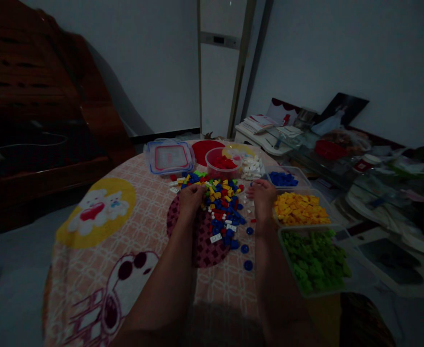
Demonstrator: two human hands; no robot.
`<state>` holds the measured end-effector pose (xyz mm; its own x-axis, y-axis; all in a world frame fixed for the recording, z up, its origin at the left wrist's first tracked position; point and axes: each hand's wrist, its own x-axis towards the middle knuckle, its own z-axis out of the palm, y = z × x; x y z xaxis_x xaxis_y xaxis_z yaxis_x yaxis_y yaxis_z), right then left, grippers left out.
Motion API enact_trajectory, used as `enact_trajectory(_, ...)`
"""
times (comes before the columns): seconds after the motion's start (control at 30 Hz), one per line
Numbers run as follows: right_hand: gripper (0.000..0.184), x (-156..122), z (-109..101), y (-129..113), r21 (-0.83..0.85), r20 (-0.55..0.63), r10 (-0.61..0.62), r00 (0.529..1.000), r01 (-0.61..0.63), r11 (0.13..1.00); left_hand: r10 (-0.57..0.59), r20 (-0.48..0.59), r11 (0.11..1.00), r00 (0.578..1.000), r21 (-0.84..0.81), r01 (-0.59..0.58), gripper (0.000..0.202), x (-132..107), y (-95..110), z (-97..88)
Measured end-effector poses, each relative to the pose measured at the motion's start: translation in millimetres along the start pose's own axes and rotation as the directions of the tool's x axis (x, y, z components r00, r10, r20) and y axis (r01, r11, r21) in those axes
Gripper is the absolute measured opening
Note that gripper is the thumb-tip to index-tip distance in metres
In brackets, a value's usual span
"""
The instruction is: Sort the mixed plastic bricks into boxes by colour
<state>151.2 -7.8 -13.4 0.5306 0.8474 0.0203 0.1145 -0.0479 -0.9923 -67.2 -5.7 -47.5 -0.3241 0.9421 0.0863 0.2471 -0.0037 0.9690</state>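
A heap of mixed small bricks (223, 206), blue, red, yellow, green and white, lies in the middle of the table. My left hand (191, 198) rests at the heap's left edge with its fingers curled down into the bricks. My right hand (263, 194) sits at the heap's right edge, fingers bent; what they hold, if anything, is hidden. To the right stand clear tubs of blue bricks (283, 179), yellow bricks (299, 208) and green bricks (315, 260). Behind the heap is a round tub of red bricks (223, 163) and some white bricks (252, 166).
The round table wears a cartoon-print cloth (103, 226). Stacked clear lids (169, 157) lie at the far left of the heap. A dark wooden sofa (34, 111) stands left. A cluttered glass table (342, 154) stands at the right.
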Motion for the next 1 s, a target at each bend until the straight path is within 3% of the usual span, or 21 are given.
enact_trajectory(0.1, 0.055, 9, -6, 1, 0.111, -0.210, -0.164, 0.964, 0.190, 0.975, -0.008, 0.003, 1.000, 1.000, 0.005, 0.008, 0.030, -1, 2, 0.1)
enact_trajectory(0.17, 0.065, 12, -9, 3, 0.095, -0.224, -0.252, 0.942, 0.278, 0.956, -0.012, 0.002, 1.000, 1.000, 0.003, 0.012, 0.031, -2, 4, 0.2)
enact_trajectory(0.27, 0.064, 13, -9, 5, 0.021, -0.154, -0.270, 0.950, 0.276, 0.961, -0.017, 0.000, 1.000, 1.000, -0.012, 0.017, 0.031, -3, 5, 0.2)
enact_trajectory(0.43, 0.040, 6, -5, 2, -0.188, 0.074, -0.208, 0.975, 0.218, 0.958, -0.043, 0.005, 0.999, 0.999, -0.024, 0.043, 0.030, -2, 4, 0.3)
enact_trajectory(0.57, 0.026, -9, -15, -24, -0.348, 0.245, -0.256, 0.935, 0.331, 0.877, -0.021, 0.011, 0.999, 1.000, -0.043, 0.021, 0.032, -3, 3, 0.2)
enact_trajectory(0.7, 0.021, -31, -36, -64, -0.427, 0.319, -0.388, 0.865, 0.496, 0.756, -0.019, 0.018, 0.998, 1.000, -0.065, 0.020, 0.032, -3, 3, -0.1)
enact_trajectory(0.8, 0.018, -48, -46, -79, -0.541, 0.396, -0.359, 0.845, 0.530, 0.653, -0.035, 0.011, 0.997, 0.999, -0.069, 0.036, 0.031, -2, 2, -0.4)
enact_trajectory(0.9, 0.013, -64, -50, -68, -0.725, 0.510, -0.207, 0.835, 0.547, 0.419, -0.031, 0.008, 0.997, 0.999, -0.072, 0.032, 0.031, -1, 1, -0.1)
enact_trajectory(1.0, 0.012, -78, -53, -43, -0.794, 0.577, -0.083, 0.813, 0.582, 0.179, -0.030, 0.006, 0.995, 1.000, -0.095, 0.031, 0.031, 1, 0, 1.0)
